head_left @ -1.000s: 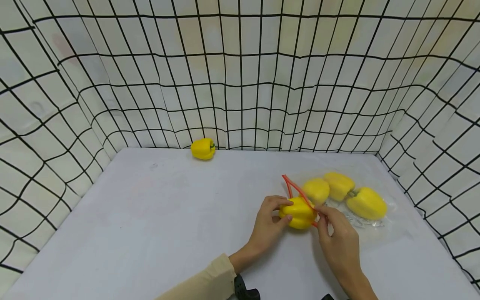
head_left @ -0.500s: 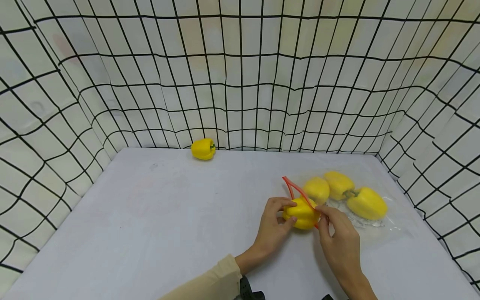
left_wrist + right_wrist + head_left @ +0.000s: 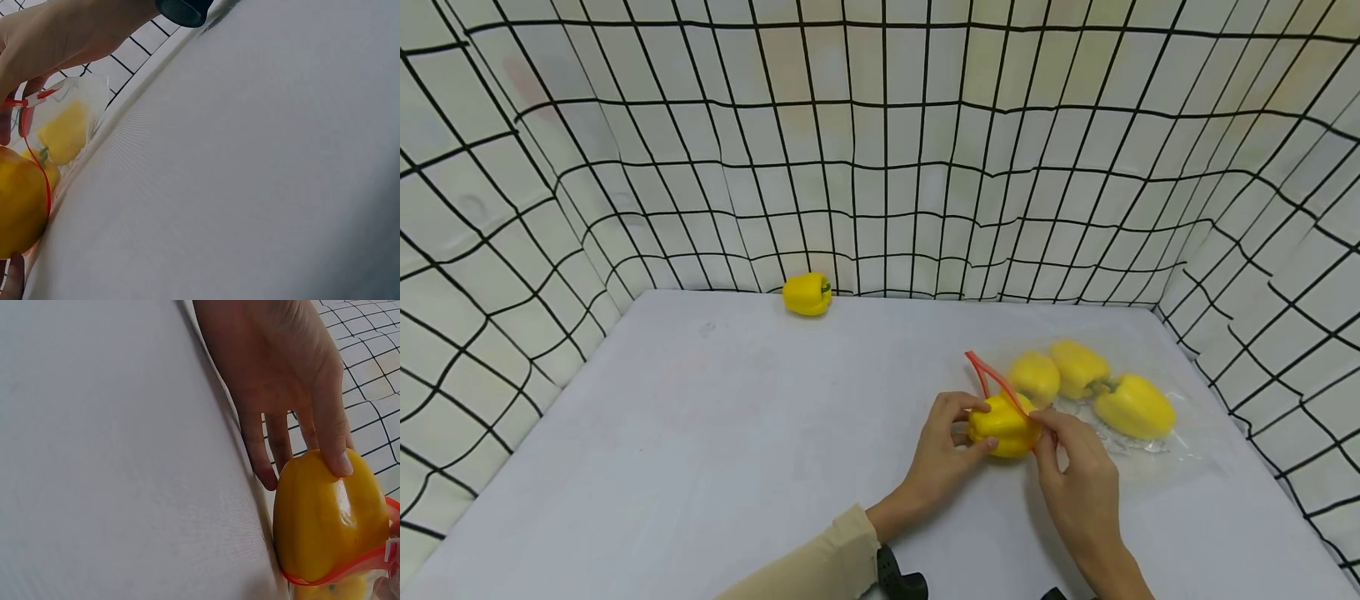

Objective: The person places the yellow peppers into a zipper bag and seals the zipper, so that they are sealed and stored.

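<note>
Beside both hands [image 3: 1000,454], three bagged peppers [image 3: 1078,383] crowd close.

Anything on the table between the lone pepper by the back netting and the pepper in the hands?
Nothing: in the head view only bare table lies between the lone pepper and the held pepper.

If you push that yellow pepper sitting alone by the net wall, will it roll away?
Probably a bit. The lone yellow pepper lies on its side on the smooth table, so it would likely wobble and roll unevenly because it looks lumpy. Its glossy skin may be slippery.
</note>
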Tool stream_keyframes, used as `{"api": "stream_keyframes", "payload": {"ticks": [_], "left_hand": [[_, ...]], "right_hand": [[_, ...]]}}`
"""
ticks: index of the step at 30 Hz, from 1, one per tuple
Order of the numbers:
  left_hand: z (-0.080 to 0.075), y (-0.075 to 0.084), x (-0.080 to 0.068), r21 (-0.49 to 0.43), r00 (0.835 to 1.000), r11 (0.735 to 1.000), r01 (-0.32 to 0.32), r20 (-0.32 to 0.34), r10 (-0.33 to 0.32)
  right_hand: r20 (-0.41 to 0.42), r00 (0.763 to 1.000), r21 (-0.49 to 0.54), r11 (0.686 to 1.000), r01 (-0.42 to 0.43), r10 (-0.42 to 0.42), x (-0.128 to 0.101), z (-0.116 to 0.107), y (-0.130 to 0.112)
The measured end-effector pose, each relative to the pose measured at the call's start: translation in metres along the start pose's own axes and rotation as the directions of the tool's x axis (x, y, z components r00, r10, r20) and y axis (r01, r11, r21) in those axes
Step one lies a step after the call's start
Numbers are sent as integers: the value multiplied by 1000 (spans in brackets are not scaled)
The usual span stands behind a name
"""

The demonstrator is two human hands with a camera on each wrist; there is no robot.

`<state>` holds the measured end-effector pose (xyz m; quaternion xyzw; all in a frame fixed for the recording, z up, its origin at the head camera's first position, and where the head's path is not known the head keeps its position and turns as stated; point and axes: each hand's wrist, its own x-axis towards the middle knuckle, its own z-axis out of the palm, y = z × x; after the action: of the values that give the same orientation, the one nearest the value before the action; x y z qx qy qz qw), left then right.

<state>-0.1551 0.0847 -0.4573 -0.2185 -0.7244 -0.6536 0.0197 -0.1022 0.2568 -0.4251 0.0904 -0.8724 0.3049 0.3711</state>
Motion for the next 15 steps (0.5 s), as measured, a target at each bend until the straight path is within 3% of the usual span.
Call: {"api": "stream_keyframes", "payload": {"ticks": [6, 15], "left_hand": [[-2, -1, -2, 70, 999, 997, -39, -18, 40], [-1, -2, -3, 8, 999, 1000, -21, 31, 21]], "right_hand": [[0, 1000, -1, 1000, 12, -12, 1, 1, 0], [-2, 1000, 0, 1000, 4, -4, 0, 0, -2]]}}
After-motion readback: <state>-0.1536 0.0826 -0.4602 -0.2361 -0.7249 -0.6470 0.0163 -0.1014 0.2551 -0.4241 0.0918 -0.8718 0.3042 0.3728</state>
